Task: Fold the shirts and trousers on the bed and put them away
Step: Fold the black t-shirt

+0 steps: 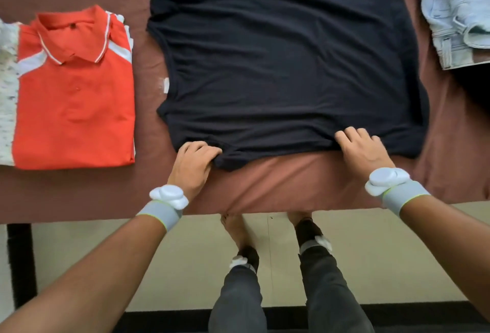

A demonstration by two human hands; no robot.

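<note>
A dark navy shirt lies spread flat on the brown bed sheet, its hem toward me. My left hand grips the hem near the shirt's left corner, fingers curled into the cloth. My right hand holds the hem further right, fingers bent over the edge. A folded orange polo shirt sits at the left on the bed. Light blue denim trousers lie at the top right.
A white speckled garment lies under the orange polo at the far left. The bed's front edge runs across the middle of the view, with beige floor and my legs below it.
</note>
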